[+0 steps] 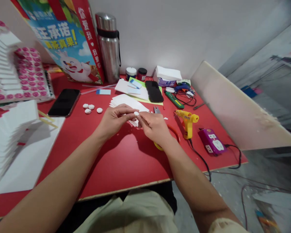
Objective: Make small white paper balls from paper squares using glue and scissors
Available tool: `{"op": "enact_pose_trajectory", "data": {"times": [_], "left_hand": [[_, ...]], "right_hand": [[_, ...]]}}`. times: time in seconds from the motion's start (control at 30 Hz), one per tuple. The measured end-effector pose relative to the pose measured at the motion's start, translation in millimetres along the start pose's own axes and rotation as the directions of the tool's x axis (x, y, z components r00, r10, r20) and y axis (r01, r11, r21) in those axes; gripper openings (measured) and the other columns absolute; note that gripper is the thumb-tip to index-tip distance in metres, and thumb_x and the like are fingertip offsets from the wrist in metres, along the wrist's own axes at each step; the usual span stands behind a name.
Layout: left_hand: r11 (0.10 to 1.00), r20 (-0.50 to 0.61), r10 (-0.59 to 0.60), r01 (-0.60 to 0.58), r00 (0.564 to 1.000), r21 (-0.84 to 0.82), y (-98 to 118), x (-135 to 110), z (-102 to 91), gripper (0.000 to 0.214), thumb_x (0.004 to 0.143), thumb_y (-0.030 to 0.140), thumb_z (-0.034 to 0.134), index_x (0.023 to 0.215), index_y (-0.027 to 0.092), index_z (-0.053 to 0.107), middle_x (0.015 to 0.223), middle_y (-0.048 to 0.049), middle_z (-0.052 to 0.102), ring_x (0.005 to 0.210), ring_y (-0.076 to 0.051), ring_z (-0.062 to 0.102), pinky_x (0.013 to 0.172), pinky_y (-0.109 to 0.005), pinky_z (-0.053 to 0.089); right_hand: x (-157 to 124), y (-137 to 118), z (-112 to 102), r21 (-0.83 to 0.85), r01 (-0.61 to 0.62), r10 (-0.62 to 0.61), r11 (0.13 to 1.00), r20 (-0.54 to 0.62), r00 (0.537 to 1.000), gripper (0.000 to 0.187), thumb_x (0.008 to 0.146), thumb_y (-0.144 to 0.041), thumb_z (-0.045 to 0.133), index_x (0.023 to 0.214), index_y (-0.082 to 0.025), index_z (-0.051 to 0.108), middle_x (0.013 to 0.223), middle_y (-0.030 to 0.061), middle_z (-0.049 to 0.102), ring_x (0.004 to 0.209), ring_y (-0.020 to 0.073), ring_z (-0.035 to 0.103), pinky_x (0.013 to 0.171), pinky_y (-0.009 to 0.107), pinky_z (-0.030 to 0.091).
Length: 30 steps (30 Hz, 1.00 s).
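Note:
Between the fingertips of my left hand point(117, 118) and my right hand point(151, 123) is a small round white piece point(136, 114). Both hands pinch it above the red table. Several similar white pieces point(88, 111) lie to the left of my left hand. White paper sheets point(128, 102) are stacked just behind my hands, partly hidden by them. Under my right wrist are scissors with an orange and yellow handle point(174, 132), mostly covered by my arm.
A yellow glue gun point(188, 121) and a purple power socket point(212, 141) with cords stand at right. A black phone point(64, 103) lies left, beside fanned white structures point(12, 136). Behind are a steel flask point(108, 48), a printed bag point(63, 42) and small jars point(131, 73).

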<state>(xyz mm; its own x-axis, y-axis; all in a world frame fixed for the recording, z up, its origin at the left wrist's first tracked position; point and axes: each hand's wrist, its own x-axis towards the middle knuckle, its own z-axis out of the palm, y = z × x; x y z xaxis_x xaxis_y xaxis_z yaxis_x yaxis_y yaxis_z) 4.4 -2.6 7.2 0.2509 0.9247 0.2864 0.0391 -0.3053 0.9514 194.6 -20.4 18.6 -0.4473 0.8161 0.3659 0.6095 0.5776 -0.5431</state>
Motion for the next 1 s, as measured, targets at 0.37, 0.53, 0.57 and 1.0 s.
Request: {"op": "enact_pose_trajectory", "data": {"times": [0.37,0.53,0.57,1.0], "left_hand": [[0.995,-0.037,-0.034,0.038,0.999,0.092,-6,0,6.7,0.013,0.092,0.031,0.064,0.097,0.021,0.070,0.090,-0.0045,0.072,0.085,-0.020,0.067,0.083,-0.035,0.053],[0.996,-0.015,-0.073,0.073,0.997,0.059,-5,-1,7.3,0.014,0.091,0.033,0.066,0.097,0.020,0.070,0.085,-0.0041,0.073,0.081,-0.020,0.067,0.080,-0.036,0.055],[0.995,-0.014,-0.083,0.084,0.996,0.054,-4,-1,7.5,0.015,0.091,0.034,0.066,0.097,0.020,0.069,0.084,-0.0040,0.072,0.080,-0.020,0.067,0.080,-0.036,0.055],[0.967,-0.026,-0.207,0.201,0.978,-0.155,-1,-1,10.8,0.024,0.085,0.037,0.075,0.096,0.017,0.069,0.081,-0.0034,0.072,0.075,-0.018,0.069,0.075,-0.035,0.058]], "right_hand": [[10,3,0,0.765,-0.561,0.449,0.316,0.400,0.799,0.048,0.098,-0.062,0.054,0.091,-0.016,0.064,0.076,0.0078,0.073,0.054,0.0157,0.066,0.053,0.030,0.058],[11,4,-2,0.820,-0.549,0.455,0.160,0.433,0.778,0.032,0.095,-0.045,0.065,0.084,-0.015,0.066,0.072,0.0052,0.069,0.050,0.0111,0.054,0.047,0.025,0.053],[10,3,-2,0.827,-0.540,0.454,0.158,0.425,0.783,0.031,0.092,-0.044,0.068,0.082,-0.015,0.066,0.072,0.0037,0.067,0.049,0.0098,0.050,0.046,0.025,0.052],[7,3,0,0.735,-0.494,0.422,0.464,0.307,0.853,0.038,0.086,-0.049,0.075,0.109,-0.019,0.072,0.068,-0.0054,0.056,0.047,0.0063,0.040,0.044,0.023,0.041]]}}
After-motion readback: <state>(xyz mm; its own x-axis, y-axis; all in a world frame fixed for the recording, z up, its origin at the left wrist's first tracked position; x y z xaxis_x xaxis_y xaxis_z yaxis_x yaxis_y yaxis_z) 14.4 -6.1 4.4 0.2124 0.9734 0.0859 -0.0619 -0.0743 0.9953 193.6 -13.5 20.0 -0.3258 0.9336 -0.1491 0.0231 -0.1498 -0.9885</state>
